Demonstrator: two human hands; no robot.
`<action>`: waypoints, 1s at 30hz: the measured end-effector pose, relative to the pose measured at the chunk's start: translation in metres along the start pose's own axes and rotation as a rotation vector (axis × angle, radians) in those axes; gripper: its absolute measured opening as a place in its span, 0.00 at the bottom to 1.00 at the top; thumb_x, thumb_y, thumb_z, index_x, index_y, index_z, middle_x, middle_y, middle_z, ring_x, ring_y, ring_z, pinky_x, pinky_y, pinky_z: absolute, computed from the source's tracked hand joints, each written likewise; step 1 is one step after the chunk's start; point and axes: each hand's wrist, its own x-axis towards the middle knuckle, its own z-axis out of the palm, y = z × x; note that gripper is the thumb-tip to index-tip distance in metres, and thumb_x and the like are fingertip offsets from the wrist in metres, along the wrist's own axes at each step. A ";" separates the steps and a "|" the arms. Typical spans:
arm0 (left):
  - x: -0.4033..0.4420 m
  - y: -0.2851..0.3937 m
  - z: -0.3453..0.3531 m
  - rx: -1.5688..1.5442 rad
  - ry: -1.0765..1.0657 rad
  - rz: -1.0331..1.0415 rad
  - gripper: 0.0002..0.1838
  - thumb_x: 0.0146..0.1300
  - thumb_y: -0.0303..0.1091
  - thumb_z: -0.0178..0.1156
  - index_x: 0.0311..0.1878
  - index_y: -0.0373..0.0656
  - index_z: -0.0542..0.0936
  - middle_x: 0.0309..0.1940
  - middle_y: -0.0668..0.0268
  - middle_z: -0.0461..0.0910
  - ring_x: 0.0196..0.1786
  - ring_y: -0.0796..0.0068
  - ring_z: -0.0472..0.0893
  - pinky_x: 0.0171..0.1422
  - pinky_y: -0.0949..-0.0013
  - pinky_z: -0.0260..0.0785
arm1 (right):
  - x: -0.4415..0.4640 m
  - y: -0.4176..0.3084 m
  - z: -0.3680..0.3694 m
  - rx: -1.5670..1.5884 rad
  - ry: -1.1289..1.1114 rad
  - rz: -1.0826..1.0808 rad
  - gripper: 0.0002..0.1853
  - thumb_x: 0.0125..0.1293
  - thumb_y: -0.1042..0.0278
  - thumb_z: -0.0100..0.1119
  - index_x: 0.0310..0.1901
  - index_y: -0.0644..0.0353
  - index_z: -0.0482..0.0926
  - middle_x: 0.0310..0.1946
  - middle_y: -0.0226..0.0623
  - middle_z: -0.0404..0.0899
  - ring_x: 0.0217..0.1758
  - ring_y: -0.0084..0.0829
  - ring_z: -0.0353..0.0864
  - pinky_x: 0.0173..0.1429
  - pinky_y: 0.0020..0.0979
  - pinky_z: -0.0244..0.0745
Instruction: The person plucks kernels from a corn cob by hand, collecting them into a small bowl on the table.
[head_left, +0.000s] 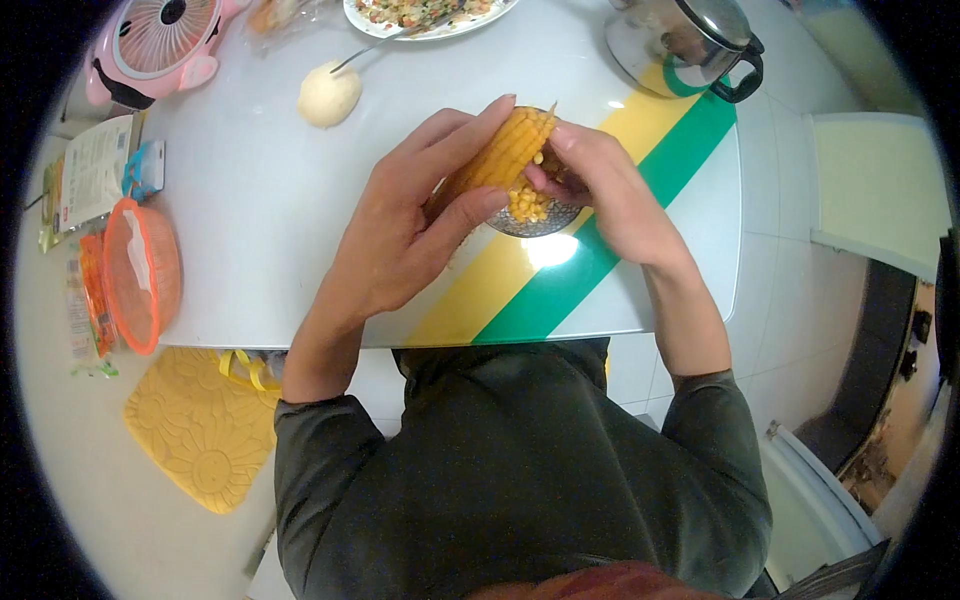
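Observation:
A yellow corn cob [508, 150] lies slanted in my left hand [405, 200], whose fingers and thumb are wrapped along its sides. My right hand [605, 180] is closed at the cob's upper right side, with the thumb against it near the pointed tip and the other fingers curled below. Part of the cob's right side is hidden by these fingers. Just beneath both hands stands a small round bowl [548, 226] with loose corn kernels [527, 206] in it.
A pale round bun [329, 95] sits left of a plate [440, 32] of chopped food with a utensil. At the back right is a glass pot [672, 45] with a black handle. A pink fan [160, 40] and an orange basket [160, 275] stand at left. The table's front edge [560, 343] is near my body.

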 end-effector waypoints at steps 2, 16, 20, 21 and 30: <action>-0.001 0.003 0.001 -0.018 -0.001 -0.020 0.34 0.72 0.26 0.64 0.81 0.38 0.73 0.60 0.60 0.79 0.62 0.70 0.79 0.65 0.71 0.72 | 0.000 0.006 0.002 0.016 0.027 -0.041 0.24 0.86 0.52 0.45 0.42 0.68 0.76 0.31 0.30 0.73 0.36 0.23 0.68 0.43 0.28 0.67; 0.000 0.002 -0.005 -0.148 -0.004 -0.080 0.33 0.69 0.26 0.62 0.79 0.32 0.74 0.63 0.59 0.79 0.68 0.68 0.77 0.77 0.67 0.65 | 0.000 0.000 -0.002 0.015 -0.014 0.030 0.27 0.87 0.47 0.44 0.36 0.64 0.76 0.29 0.28 0.74 0.33 0.21 0.69 0.39 0.28 0.66; 0.000 0.002 -0.004 -0.184 -0.006 -0.096 0.33 0.69 0.26 0.63 0.78 0.32 0.75 0.63 0.59 0.80 0.68 0.67 0.78 0.77 0.66 0.65 | 0.001 0.003 -0.002 0.005 -0.004 -0.019 0.26 0.88 0.49 0.43 0.37 0.64 0.76 0.29 0.28 0.73 0.33 0.21 0.68 0.38 0.28 0.65; 0.000 0.000 -0.003 -0.179 -0.008 -0.066 0.32 0.70 0.26 0.63 0.78 0.33 0.75 0.60 0.59 0.80 0.65 0.68 0.78 0.74 0.67 0.67 | 0.000 0.003 -0.002 -0.001 -0.013 -0.020 0.26 0.88 0.50 0.43 0.38 0.64 0.76 0.29 0.28 0.73 0.33 0.21 0.68 0.39 0.28 0.65; -0.001 -0.003 -0.006 -0.191 -0.031 -0.007 0.30 0.74 0.24 0.63 0.78 0.37 0.76 0.54 0.60 0.81 0.57 0.70 0.79 0.66 0.68 0.71 | 0.001 0.006 -0.003 -0.094 -0.026 -0.178 0.20 0.85 0.58 0.43 0.38 0.66 0.72 0.27 0.34 0.71 0.33 0.28 0.69 0.41 0.33 0.69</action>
